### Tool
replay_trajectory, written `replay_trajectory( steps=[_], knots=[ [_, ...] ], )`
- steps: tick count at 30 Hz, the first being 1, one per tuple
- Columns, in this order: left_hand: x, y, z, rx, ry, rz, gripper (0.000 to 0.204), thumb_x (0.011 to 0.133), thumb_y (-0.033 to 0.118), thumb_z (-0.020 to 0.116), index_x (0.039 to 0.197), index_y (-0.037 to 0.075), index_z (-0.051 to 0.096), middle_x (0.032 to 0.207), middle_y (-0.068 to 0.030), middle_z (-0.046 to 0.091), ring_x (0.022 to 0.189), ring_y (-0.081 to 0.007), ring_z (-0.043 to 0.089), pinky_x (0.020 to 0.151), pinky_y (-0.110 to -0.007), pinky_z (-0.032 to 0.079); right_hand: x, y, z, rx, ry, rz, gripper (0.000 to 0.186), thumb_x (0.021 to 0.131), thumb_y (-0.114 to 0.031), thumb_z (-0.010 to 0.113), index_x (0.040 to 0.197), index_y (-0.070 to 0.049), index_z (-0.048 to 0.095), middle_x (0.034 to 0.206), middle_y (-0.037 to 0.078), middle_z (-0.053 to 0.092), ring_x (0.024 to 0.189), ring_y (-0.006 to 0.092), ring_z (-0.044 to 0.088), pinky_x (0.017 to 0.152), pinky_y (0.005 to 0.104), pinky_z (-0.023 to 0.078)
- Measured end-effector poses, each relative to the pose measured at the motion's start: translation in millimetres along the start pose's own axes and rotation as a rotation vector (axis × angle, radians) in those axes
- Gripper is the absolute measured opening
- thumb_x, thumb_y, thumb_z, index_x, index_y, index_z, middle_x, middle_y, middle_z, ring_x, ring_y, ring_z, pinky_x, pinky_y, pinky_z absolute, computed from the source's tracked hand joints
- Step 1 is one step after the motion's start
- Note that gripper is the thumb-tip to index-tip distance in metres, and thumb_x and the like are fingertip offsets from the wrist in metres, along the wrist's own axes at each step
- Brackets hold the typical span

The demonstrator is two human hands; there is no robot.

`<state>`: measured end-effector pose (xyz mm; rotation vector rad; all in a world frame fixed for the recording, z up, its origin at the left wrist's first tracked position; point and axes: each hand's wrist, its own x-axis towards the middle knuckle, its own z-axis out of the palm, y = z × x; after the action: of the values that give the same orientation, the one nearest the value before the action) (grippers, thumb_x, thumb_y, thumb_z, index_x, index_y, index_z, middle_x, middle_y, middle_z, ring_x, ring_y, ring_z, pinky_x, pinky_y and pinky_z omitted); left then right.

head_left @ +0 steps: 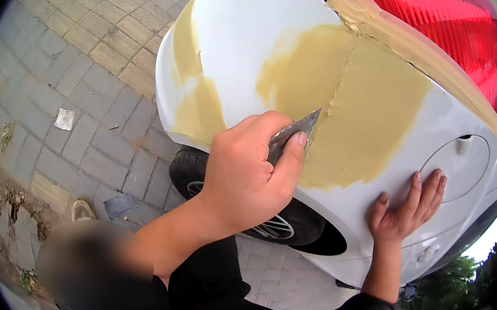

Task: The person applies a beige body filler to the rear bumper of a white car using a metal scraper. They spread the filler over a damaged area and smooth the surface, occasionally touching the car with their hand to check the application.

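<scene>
A small metal putty knife [299,133] is pinched in my left hand [253,165], thumb on one face and curled fingers on the other. Its blade tip is at a seam in the tan filler [374,102] spread over the white car's rear corner [247,23]; whether it touches cannot be told. More tan filler [199,111] covers the bumper at left. My right hand [408,207] is open, with fingers spread against the white panel just below the round fuel flap [459,167]. Masking tape [413,45] edges the red tail light [453,31].
Below the panel are the rear wheel [273,227] and its dark arch. Grey and yellow paving [100,91] lies at left, with a white scrap [65,119], a thin grey sheet [120,206] and a shoe [83,210]. Trees [462,296] stand at lower right.
</scene>
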<state>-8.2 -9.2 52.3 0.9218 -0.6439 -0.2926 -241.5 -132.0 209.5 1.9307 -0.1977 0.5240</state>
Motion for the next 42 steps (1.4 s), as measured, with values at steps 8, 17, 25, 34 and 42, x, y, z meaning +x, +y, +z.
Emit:
replay_trajectory(
  steps=[8, 17, 25, 34, 42],
  knots=[
    [-6, 1, 10, 0.166, -0.001, 0.084, 0.008, 0.091, 0.000, 0.070, 0.087, -0.002, 0.064, 0.072, -0.0148, 0.064, 0.058, -0.0291, 0.060, 0.055, -0.037, 0.046, 5, -1, 1, 0.010, 0.007, -0.014, 0.058, 0.097, -0.036, 0.058, 0.142, 0.001, 0.057, 0.151, 0.033, 0.051, 0.143, 0.0513, 0.046, 0.118, 0.0589, 0.032],
    [-4, -2, 12, 0.198, -0.011, 0.102, 0.008, 0.090, 0.000, 0.070, 0.087, -0.002, 0.063, 0.072, -0.0164, 0.063, 0.059, -0.0327, 0.061, 0.054, -0.040, 0.046, 4, -1, 1, 0.005, 0.004, -0.013, 0.059, 0.097, -0.036, 0.058, 0.142, 0.001, 0.057, 0.151, 0.033, 0.051, 0.143, 0.0508, 0.045, 0.119, 0.0590, 0.032],
    [-3, 1, 16, 0.211, 0.006, 0.098, 0.009, 0.090, 0.001, 0.070, 0.086, -0.002, 0.063, 0.072, -0.0166, 0.062, 0.059, -0.0342, 0.060, 0.054, -0.041, 0.046, 5, -3, 1, 0.002, 0.001, -0.008, 0.059, 0.096, -0.034, 0.058, 0.143, 0.001, 0.055, 0.152, 0.033, 0.049, 0.144, 0.0509, 0.044, 0.119, 0.0595, 0.031],
    [-1, 5, 23, 0.261, 0.040, 0.172, 0.008, 0.088, -0.001, 0.069, 0.087, -0.002, 0.062, 0.070, -0.0167, 0.060, 0.059, -0.0370, 0.058, 0.053, -0.045, 0.044, 5, -4, 0, 0.010, 0.001, -0.013, 0.059, 0.095, -0.033, 0.057, 0.143, 0.002, 0.055, 0.153, 0.034, 0.048, 0.144, 0.0516, 0.043, 0.119, 0.0603, 0.031],
    [2, 8, 28, 0.323, 0.034, 0.204, 0.008, 0.087, -0.003, 0.069, 0.087, -0.002, 0.061, 0.072, -0.0174, 0.059, 0.062, -0.0381, 0.058, 0.055, -0.046, 0.045, 5, -3, 0, 0.011, 0.000, -0.014, 0.060, 0.095, -0.033, 0.058, 0.144, 0.001, 0.054, 0.152, 0.034, 0.048, 0.143, 0.0519, 0.044, 0.118, 0.0610, 0.031]
  ],
)
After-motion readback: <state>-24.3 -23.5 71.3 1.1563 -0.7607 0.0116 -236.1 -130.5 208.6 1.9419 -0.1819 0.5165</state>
